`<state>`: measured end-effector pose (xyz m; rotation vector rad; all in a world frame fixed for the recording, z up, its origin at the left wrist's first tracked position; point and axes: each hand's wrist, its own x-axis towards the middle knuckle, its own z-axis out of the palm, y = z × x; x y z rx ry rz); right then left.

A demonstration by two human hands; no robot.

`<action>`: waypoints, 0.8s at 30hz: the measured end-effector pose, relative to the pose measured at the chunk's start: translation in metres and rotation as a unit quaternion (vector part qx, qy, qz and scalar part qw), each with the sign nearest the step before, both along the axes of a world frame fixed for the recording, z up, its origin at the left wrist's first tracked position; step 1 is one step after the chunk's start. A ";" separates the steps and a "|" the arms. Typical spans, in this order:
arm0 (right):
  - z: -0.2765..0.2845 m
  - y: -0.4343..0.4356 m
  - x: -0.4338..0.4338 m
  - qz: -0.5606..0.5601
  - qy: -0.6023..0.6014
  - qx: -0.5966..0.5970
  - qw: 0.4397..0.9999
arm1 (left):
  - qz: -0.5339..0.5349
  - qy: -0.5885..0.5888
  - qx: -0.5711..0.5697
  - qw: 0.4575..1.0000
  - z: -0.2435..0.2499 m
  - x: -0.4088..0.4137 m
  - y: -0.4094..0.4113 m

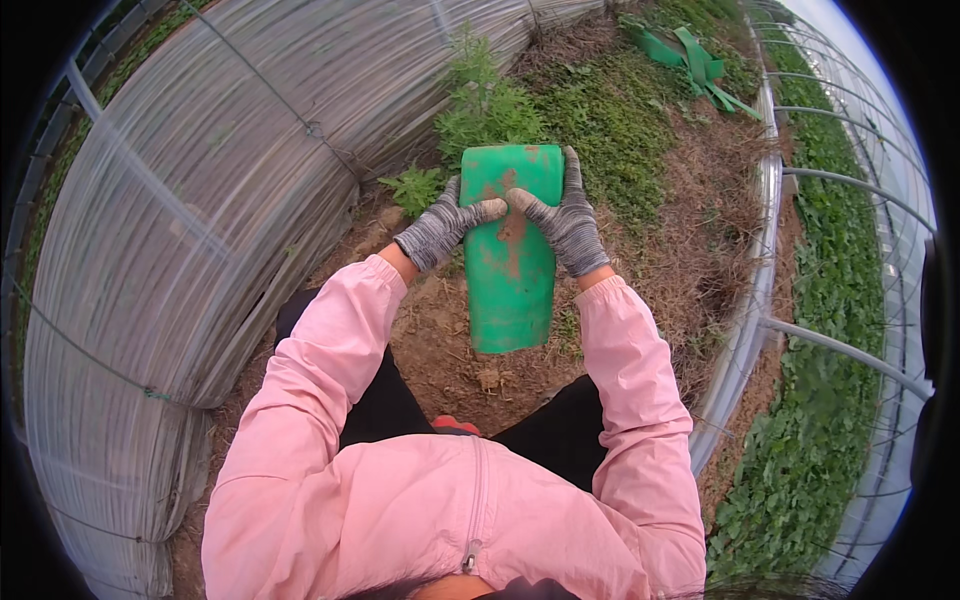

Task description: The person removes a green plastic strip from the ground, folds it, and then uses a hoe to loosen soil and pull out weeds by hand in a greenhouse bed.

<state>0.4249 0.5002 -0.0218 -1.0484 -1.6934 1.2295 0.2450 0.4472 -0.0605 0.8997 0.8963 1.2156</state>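
Observation:
A flat, folded or rolled piece of green sheet material (511, 247), smeared with brown soil, is held up in front of my body. My left hand (448, 221), in a grey knit glove, grips its left edge with the thumb lying across the front. On the right edge, my right hand (564, 217) in a matching glove holds it, thumb also on the front. Both thumb tips nearly meet near its middle. The fingers behind the sheet are mostly hidden. Its lower end hangs down above the bare soil (442, 330).
A plastic-covered tunnel wall (187, 187) curves along the left, with cords over it. Leafy weeds (487, 112) grow ahead. Loose green strips (701, 64) lie at the upper right. Along the right run a plastic-wrapped edge (754, 300), metal hoops (847, 350) and a crop row (810, 420).

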 end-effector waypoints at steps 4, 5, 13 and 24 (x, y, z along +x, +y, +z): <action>-0.013 0.019 0.016 0.098 0.080 0.041 0.991 | -0.040 -0.078 -0.074 0.993 0.015 -0.001 0.000; -0.014 0.018 0.018 0.091 0.091 -0.003 0.992 | -0.056 -0.015 -0.048 0.997 0.006 -0.004 0.003; 0.000 0.016 0.025 0.018 0.117 -0.231 0.966 | -0.049 0.305 0.130 0.942 0.007 -0.004 -0.007; -0.006 0.004 0.035 0.117 0.022 -0.308 0.944 | -0.017 0.196 0.082 0.977 -0.005 -0.015 0.018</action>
